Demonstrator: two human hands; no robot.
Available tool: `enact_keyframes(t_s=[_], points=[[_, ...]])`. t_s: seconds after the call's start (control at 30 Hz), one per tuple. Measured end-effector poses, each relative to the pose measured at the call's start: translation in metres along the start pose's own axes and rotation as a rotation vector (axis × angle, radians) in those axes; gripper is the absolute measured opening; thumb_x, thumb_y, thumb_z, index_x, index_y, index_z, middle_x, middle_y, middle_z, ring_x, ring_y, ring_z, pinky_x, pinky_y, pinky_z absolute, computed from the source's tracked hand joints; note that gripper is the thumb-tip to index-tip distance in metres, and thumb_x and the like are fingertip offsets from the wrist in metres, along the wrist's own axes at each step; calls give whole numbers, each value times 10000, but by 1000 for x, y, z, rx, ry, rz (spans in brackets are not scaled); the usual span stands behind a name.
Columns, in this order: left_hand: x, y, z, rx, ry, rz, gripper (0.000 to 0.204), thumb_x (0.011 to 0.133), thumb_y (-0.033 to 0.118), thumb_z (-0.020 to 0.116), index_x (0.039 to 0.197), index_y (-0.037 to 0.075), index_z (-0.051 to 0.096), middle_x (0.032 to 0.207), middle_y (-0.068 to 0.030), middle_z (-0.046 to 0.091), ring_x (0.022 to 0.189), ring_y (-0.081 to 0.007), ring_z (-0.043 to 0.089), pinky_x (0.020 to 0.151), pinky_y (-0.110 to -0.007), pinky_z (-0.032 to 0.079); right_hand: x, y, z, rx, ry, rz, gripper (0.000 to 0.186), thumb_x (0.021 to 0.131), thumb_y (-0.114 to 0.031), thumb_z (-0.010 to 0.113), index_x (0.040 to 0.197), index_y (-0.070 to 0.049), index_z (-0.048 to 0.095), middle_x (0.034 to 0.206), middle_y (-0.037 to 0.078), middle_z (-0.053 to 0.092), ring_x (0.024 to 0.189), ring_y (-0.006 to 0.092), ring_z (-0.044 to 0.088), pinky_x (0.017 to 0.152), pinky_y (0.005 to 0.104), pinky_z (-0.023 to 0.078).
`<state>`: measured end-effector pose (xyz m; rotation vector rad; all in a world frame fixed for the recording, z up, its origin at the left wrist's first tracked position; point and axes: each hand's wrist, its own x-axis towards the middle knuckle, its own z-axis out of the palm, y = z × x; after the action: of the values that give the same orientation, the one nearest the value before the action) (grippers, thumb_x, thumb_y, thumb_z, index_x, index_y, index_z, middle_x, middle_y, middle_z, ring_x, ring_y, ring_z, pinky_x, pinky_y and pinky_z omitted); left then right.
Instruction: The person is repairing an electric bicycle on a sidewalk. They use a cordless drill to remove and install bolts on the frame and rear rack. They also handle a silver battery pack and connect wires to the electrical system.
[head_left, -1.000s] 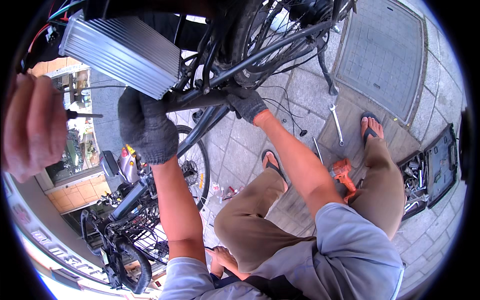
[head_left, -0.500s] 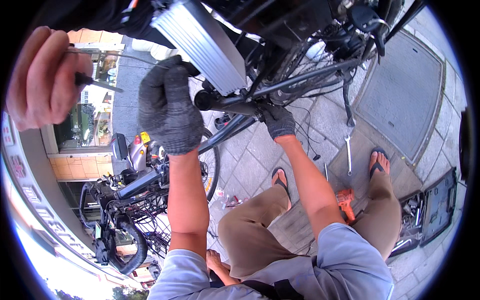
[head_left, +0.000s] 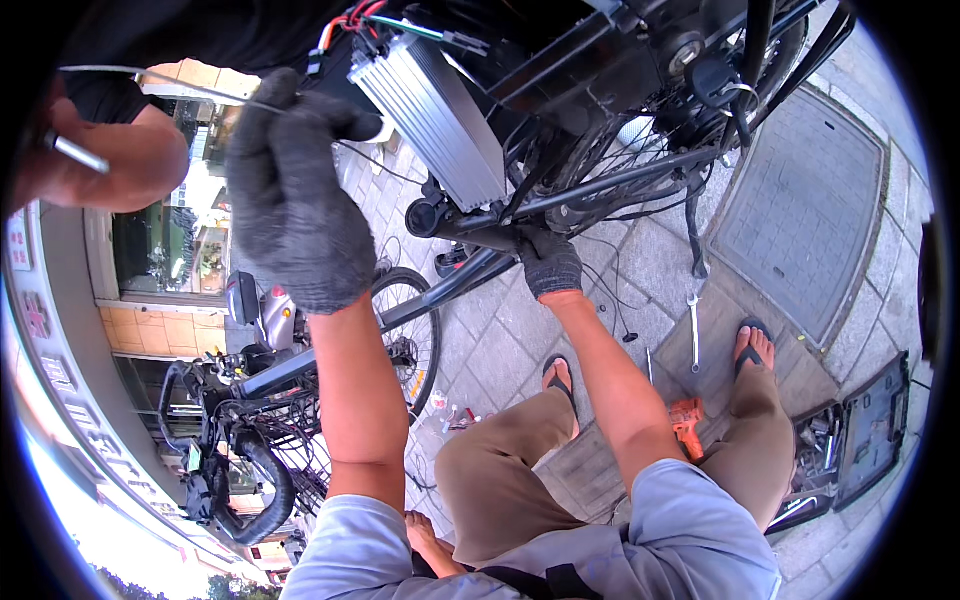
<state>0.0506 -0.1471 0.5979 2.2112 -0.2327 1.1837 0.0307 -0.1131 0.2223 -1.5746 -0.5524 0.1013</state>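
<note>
My left hand [head_left: 300, 200], in a dark grey knit glove, is closed on a thin grey cable [head_left: 180, 85]. The cable stretches to the upper left, and a thin dark length runs from under the thumb toward the bike. My right hand [head_left: 548, 262], gloved alike, is wrapped round a black bicycle frame tube [head_left: 480, 236]; its fingertips are partly hidden. Above that tube sits a silver finned metal box [head_left: 435, 125], with coloured wires [head_left: 365, 22] at its top end. A dark round tube opening [head_left: 422, 216] faces my left hand.
At left, another person's hand [head_left: 125, 165] holds a screwdriver [head_left: 80, 152]. A second bicycle [head_left: 250, 450] stands at lower left. On the paving lie a wrench [head_left: 695, 335], an orange power drill [head_left: 686, 425] and an open toolbox [head_left: 825, 450]. A kickstand [head_left: 697, 225] reaches down.
My left hand has moved left and up, away from the finned box, drawing the cable along. The other person's hand has shifted toward the left edge. My right hand stays at the tube.
</note>
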Motion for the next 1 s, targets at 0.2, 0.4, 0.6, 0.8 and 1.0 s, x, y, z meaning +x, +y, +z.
enact_keyframes(t_s=[0.2,0.4,0.6,0.8,1.0], points=[[-43,-5,-18,627,-233,-295,224,982,134,655,1158,7,707,952,-122,735,872,-159,700,785,-324,551,-7,-17,4,-67,28,4,287,927,-271,604,1142,-107,700,1083,194,700,960,401,672,860,526,528],[-37,-10,-6,634,-206,-357,268,988,169,644,1197,11,699,936,-129,731,803,-173,715,739,-324,558,-7,-14,0,-205,-6,57,265,925,-282,599,1114,-119,690,984,200,694,860,400,680,765,528,542],[-40,-22,-12,470,-102,-426,261,991,162,648,1193,10,709,892,-109,734,815,-149,717,739,-311,569,-4,-9,1,-320,-17,-121,283,957,-294,577,1136,-89,656,1020,217,703,805,437,680,711,550,541],[-38,-14,-8,559,-120,-370,254,992,147,646,1199,17,712,920,-82,746,816,-130,709,752,-293,563,-9,-5,-7,-328,-132,104,256,950,-274,577,1116,-93,647,988,183,708,792,415,684,682,526,545],[-17,7,-9,285,-13,-244,235,1018,136,620,1178,-21,692,797,-67,712,746,-113,676,689,-258,545,-2,-9,7,-284,-19,-101,246,951,-271,567,1116,-108,652,996,165,712,816,383,692,674,520,545]])
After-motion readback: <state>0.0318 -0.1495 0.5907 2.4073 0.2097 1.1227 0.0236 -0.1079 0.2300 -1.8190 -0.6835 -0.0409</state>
